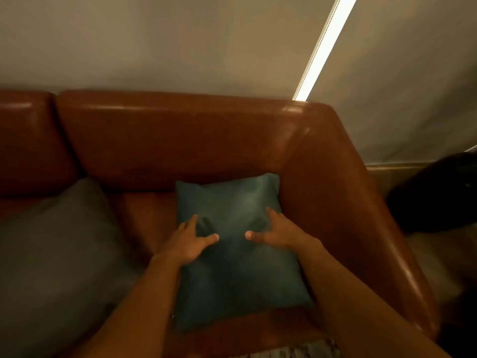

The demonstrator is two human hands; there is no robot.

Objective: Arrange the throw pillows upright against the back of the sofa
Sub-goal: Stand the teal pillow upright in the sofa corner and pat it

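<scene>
- Two forearms entered from the bottom edge, both bare, with no sleeves showing anywhere along them.
- The left hand (187,244) wore no glove, and no ring or bracelet showed on it.
- The right hand (277,232) was likewise ungloved, with no ring or wristband showing.
- Fingernails on both thumbs were short and unpainted.
- A small pale fleck showed beside the left forearm, too blurred to identify.

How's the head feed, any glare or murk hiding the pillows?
Head view: dim and warm; bright light strip overexposed, glare on brown leather sofa; teal square pillow readable under both hands, grey pillow soft and shadowed; wide-angle edges bend.
</scene>
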